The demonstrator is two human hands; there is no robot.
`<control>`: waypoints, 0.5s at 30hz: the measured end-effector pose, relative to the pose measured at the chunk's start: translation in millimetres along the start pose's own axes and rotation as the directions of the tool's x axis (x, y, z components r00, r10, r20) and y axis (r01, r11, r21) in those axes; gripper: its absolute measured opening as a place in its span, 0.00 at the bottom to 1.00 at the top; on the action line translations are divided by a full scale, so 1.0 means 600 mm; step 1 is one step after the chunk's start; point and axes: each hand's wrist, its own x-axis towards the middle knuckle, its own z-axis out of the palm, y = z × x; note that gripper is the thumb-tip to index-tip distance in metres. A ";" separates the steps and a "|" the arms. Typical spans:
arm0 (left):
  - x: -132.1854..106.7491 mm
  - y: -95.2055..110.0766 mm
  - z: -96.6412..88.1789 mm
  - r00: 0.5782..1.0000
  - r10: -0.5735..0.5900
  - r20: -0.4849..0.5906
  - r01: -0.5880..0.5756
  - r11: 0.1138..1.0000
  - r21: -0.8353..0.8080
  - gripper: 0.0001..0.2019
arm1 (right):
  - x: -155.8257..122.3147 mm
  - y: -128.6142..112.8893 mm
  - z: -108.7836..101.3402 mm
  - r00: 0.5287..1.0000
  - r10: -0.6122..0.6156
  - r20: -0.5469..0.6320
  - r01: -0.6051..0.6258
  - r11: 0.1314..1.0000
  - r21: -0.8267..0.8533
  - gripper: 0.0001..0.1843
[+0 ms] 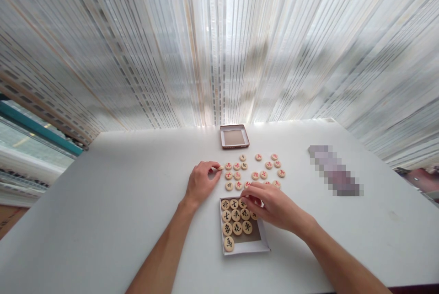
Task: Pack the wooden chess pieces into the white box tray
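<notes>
My left hand (203, 182) is at the left end of the loose pieces, thumb and forefinger pinched on a xiangqi piece (220, 168) seen nearly edge-on. Over the upper right of an open box tray (266, 243) is my right hand (270, 202). Its fingers are curled together at the third piece of the top row, and whatever they hold is hidden. Black-lettered round pieces (236, 228) lie face up in rows in the tray, with bare bottom showing at lower right. Beyond it, loose xiangqi pieces (255, 175), mostly red-lettered, lie on the table; my right hand covers some.
The box lid (234, 137) lies inside up at the back of the white table (137, 184). A blurred-out object (334, 170) lies to the right. Sheer striped curtains (219, 56) hang along the table's far edge.
</notes>
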 end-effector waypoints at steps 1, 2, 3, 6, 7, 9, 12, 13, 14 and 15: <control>0.000 0.002 -0.001 1.000 -0.005 -0.023 0.004 1.000 -0.027 0.05 | 0.000 0.001 0.001 1.000 -0.002 -0.011 0.003 1.000 0.010 0.09; -0.001 0.005 -0.003 0.999 -0.008 -0.045 0.005 0.998 -0.065 0.06 | 0.000 0.003 0.001 1.000 -0.004 -0.028 0.004 1.000 0.023 0.09; -0.002 0.010 -0.005 0.998 -0.008 -0.059 0.001 0.994 -0.112 0.07 | 0.000 0.005 0.002 0.999 -0.005 -0.050 0.007 0.999 0.040 0.08; -0.009 0.033 -0.013 1.000 0.018 -0.024 -0.025 0.956 -0.291 0.09 | 0.000 0.008 0.006 0.992 -0.006 -0.127 0.018 0.995 0.096 0.12; -0.012 0.041 -0.016 1.000 0.026 -0.002 -0.025 0.940 -0.341 0.08 | 0.000 0.009 0.008 0.989 -0.008 -0.150 0.024 0.994 0.108 0.13; -0.019 0.058 -0.020 0.998 0.029 0.050 -0.005 0.903 -0.430 0.09 | 0.001 0.008 0.011 0.983 -0.020 -0.182 0.043 0.991 0.126 0.16; -0.028 0.076 -0.022 0.980 0.040 0.193 0.076 0.826 -0.558 0.11 | 0.002 0.006 0.019 0.972 -0.051 -0.230 0.091 0.982 0.166 0.18; -0.030 0.079 -0.022 0.970 0.044 0.240 0.110 0.800 -0.590 0.11 | 0.003 0.006 0.022 0.967 -0.059 -0.248 0.106 0.978 0.179 0.18; -0.031 0.082 -0.021 0.959 0.047 0.280 0.142 0.775 -0.615 0.11 | 0.003 0.006 0.024 0.962 -0.064 -0.265 0.117 0.975 0.188 0.18; -0.032 0.084 -0.021 0.949 0.050 0.311 0.168 0.755 -0.633 0.11 | 0.003 0.007 0.027 0.958 -0.067 -0.278 0.124 0.973 0.195 0.18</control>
